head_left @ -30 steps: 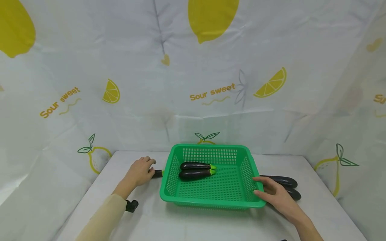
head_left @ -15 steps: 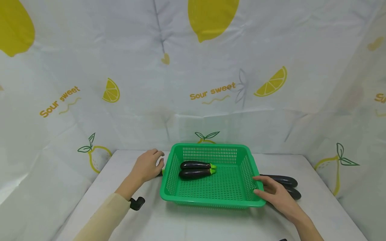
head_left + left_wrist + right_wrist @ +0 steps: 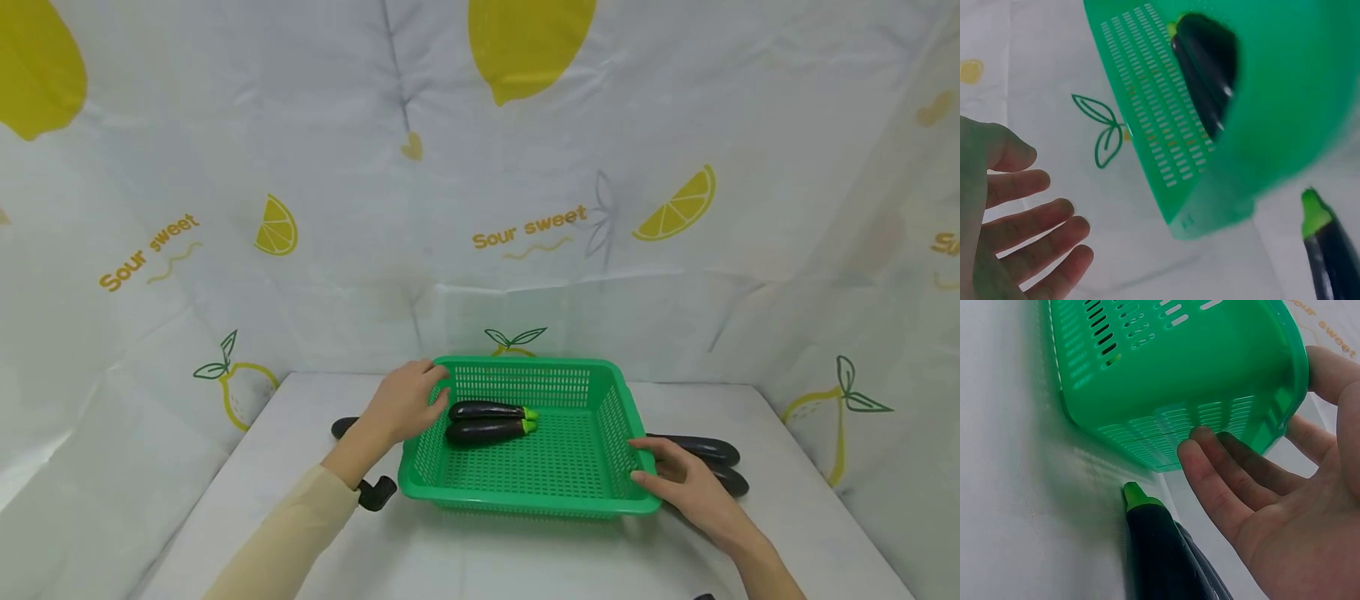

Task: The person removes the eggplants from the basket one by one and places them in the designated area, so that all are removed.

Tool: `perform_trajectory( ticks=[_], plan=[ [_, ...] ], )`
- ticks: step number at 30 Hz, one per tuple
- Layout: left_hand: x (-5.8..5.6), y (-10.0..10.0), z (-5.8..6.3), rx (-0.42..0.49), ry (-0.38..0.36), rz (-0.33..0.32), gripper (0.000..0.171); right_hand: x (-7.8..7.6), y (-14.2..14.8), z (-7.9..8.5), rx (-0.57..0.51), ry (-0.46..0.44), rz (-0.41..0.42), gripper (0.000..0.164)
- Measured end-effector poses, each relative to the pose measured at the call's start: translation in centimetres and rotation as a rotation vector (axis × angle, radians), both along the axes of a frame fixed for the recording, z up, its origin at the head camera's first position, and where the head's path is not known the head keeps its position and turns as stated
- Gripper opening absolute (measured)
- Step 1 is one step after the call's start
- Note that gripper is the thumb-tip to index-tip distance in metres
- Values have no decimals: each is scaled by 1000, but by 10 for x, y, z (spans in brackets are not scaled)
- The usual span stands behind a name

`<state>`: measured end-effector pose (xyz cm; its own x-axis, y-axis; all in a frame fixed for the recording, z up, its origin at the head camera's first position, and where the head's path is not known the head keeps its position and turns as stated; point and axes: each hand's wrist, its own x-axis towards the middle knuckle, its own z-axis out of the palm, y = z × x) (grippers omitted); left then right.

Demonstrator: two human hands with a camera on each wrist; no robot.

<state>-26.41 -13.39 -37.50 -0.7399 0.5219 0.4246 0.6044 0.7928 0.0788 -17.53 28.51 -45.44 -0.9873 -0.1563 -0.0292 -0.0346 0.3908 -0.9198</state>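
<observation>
A green plastic basket (image 3: 525, 502) sits in the middle of the table, with two dark eggplants (image 3: 483, 432) lying side by side in its left half. My right hand (image 3: 686, 487) holds the basket's right rim; in the right wrist view its thumb is at the rim and its fingers spread along the outer wall. Over the basket's left rim hovers my left hand (image 3: 405, 404), fingers apart and nothing in them. In the left wrist view that hand (image 3: 1035, 231) is to the left of the basket. One eggplant (image 3: 343, 427) lies left of the basket, partly hidden by my left arm.
Two more eggplants (image 3: 708, 450) lie right of the basket, partly behind my right hand. A black wrist-worn piece (image 3: 377, 493) sticks out under the left wrist. A white sheet with lemon prints (image 3: 360, 317) hangs behind the white table (image 3: 480, 558).
My left hand has moved right, from above the eggplant on the left to over the basket's left rim, leaving that eggplant on the table. The right hand and basket stay put.
</observation>
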Motion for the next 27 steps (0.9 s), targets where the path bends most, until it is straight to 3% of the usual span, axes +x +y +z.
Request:
perform_trajectory(
  ticks=[11,20,27],
  plan=[
    [-15,31,7,56,-261,-54,34,0,0,-1,-5,5,-4,57],
    [-36,46,-6,92,-416,-67,41,1,1,-1,-18,4,0,55],
    [-48,54,-20,5,-479,-7,44,2,1,-1,-22,14,7,55]
  ],
)
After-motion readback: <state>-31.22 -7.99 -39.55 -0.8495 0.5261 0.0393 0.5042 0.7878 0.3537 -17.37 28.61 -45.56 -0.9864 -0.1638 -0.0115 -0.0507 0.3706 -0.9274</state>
